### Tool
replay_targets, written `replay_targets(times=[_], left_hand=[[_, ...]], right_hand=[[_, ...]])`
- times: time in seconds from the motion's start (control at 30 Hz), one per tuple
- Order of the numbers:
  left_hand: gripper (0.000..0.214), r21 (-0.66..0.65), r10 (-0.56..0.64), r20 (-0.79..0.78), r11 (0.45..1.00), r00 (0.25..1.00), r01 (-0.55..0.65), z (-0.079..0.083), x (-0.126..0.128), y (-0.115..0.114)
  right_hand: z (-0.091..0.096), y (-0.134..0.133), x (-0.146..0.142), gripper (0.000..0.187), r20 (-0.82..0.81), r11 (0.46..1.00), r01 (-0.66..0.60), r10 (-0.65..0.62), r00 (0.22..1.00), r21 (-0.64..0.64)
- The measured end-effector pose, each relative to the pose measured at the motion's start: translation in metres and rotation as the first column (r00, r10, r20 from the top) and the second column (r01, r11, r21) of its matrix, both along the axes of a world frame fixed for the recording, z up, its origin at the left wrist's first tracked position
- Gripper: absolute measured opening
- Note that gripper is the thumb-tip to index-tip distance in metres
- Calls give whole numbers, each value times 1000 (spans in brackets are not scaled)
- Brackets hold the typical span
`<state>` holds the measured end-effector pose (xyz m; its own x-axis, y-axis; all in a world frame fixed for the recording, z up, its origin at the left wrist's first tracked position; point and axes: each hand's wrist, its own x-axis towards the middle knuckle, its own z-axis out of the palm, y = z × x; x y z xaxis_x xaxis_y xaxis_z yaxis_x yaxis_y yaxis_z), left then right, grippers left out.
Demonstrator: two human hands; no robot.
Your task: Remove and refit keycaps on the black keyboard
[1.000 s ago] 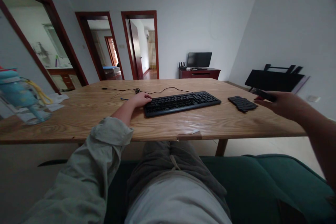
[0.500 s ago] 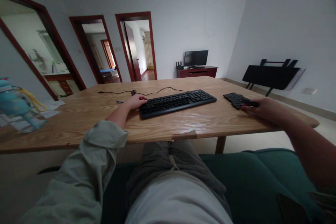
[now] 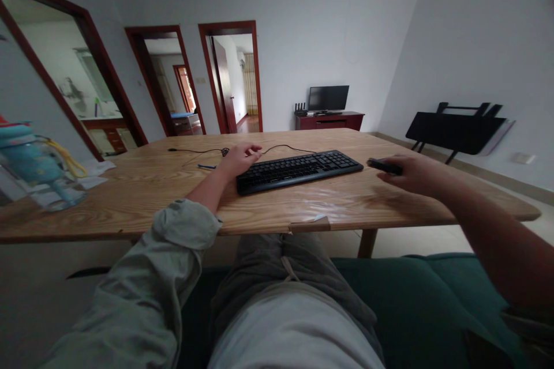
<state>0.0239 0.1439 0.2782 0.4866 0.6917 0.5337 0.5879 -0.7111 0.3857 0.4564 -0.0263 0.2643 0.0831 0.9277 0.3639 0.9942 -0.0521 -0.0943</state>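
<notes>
A black keyboard (image 3: 300, 172) lies at a slight angle on the wooden table (image 3: 259, 213). My left hand (image 3: 240, 159) is over its far left corner, fingers slightly apart and holding nothing; whether it touches the keys I cannot tell. My right hand (image 3: 409, 173) is closed on a small black flat object (image 3: 384, 166), just off the keyboard's right end. That object shows as a narrow dark bar, and its kind is unclear. A thin black cable (image 3: 285, 146) runs behind the keyboard.
A blue pen-like stick (image 3: 206, 166) lies left of my left hand. At the far left stand a blue water bottle (image 3: 30, 164) with a yellow strap and some papers (image 3: 97, 168). Brown tape (image 3: 309, 224) covers part of the table's front edge.
My left hand has lifted from the keyboard's left end and shifted right. My right hand has moved left towards the keyboard, and its black object, earlier broad and jagged, now shows narrow.
</notes>
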Motion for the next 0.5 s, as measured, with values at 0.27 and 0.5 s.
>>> replay_targets(times=[0.27, 0.5], left_hand=[[49, 74, -247, -241, 960, 939, 271, -2, 42, -39], [21, 77, -126, -413, 982, 902, 172, -14, 25, -30]], right_hand=[[17, 94, -164, 31, 30, 787, -594, 606, 795, -166], [14, 116, -142, 47, -53, 894, -449, 448, 893, -8]])
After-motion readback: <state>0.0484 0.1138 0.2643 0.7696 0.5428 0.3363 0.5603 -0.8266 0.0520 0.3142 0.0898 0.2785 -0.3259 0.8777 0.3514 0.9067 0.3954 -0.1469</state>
